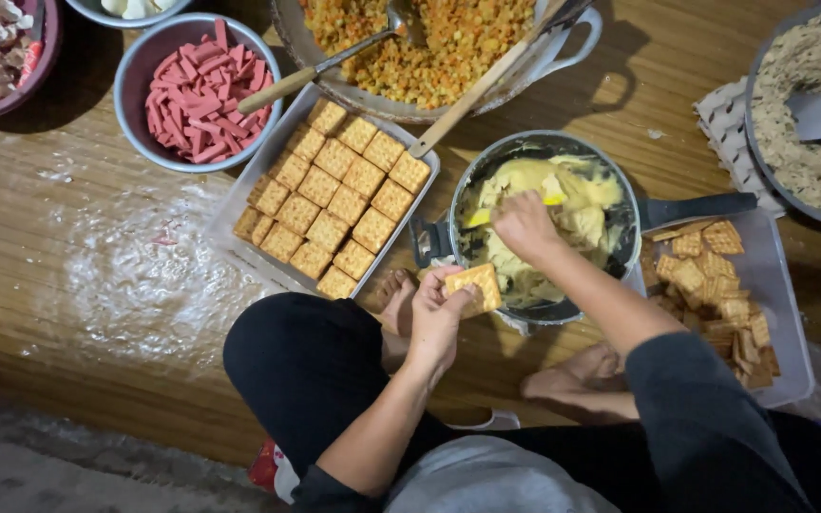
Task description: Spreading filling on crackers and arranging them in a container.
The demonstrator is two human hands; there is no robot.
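Cracker (475,288) sits pinched flat in the left hand (437,313) at centre frame; just above it, the right hand (523,226) grips a yellow spatula (515,206) inside the pot (620,180) of filling.

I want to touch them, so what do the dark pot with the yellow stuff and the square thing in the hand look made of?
Round dark pot: probably metal, dull grey rim, black handle. Square golden cracker in the left hand: baked dough, dry, dotted with holes.
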